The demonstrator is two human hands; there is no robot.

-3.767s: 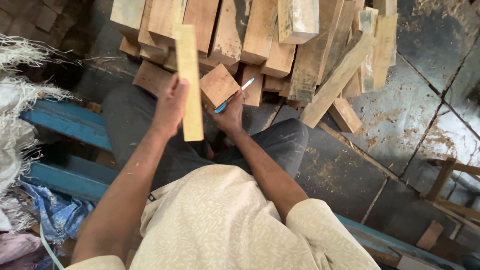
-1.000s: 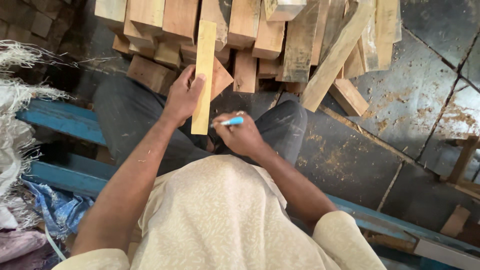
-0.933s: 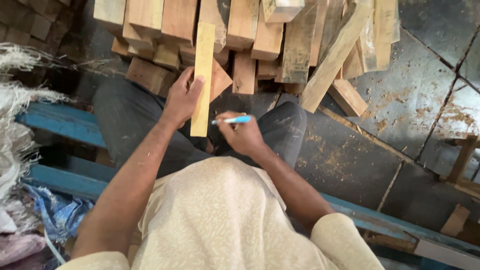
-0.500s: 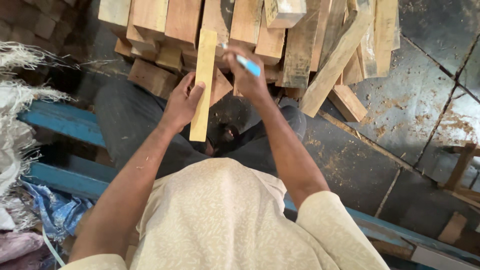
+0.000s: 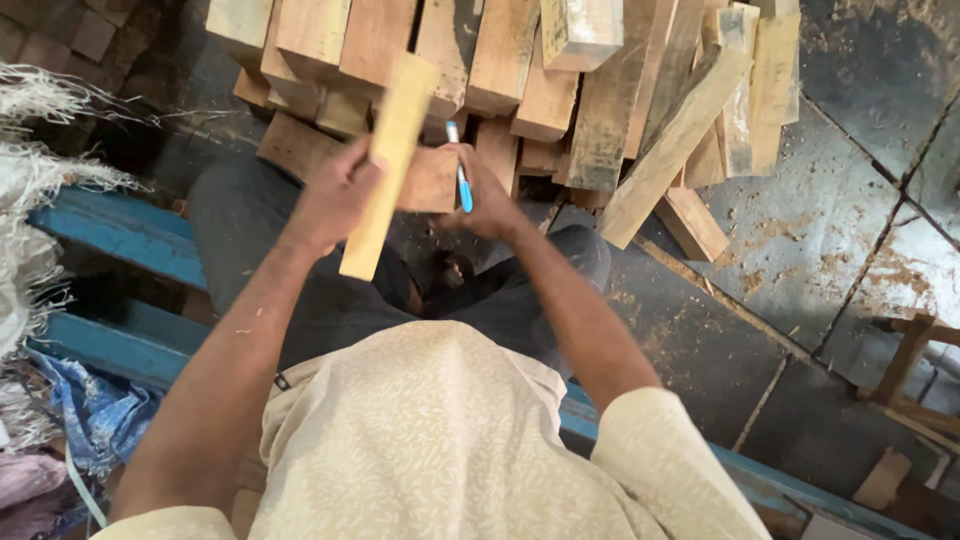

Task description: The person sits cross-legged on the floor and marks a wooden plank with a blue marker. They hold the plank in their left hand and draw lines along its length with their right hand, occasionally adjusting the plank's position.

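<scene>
My left hand [image 5: 335, 195] grips a long pale wooden strip [image 5: 390, 160], held tilted above my knees. My right hand [image 5: 490, 195] holds a blue pen [image 5: 460, 170] and rests against a brown wooden block [image 5: 428, 180] at the front of the pile. The strip crosses over the left part of that block. Both forearms reach forward over my dark trousers.
A heap of sawn wooden blocks and planks [image 5: 560, 90] lies ahead on the dark stone floor [image 5: 860, 200]. I sit on a blue bench [image 5: 110, 235]. Frayed white sacking [image 5: 40, 200] and cloth lie at the left. Wooden offcuts [image 5: 910, 370] stand at the right.
My right hand with the pen has come down from the upper pile to the brown block. The left hand has tilted the strip and lifted it slightly.
</scene>
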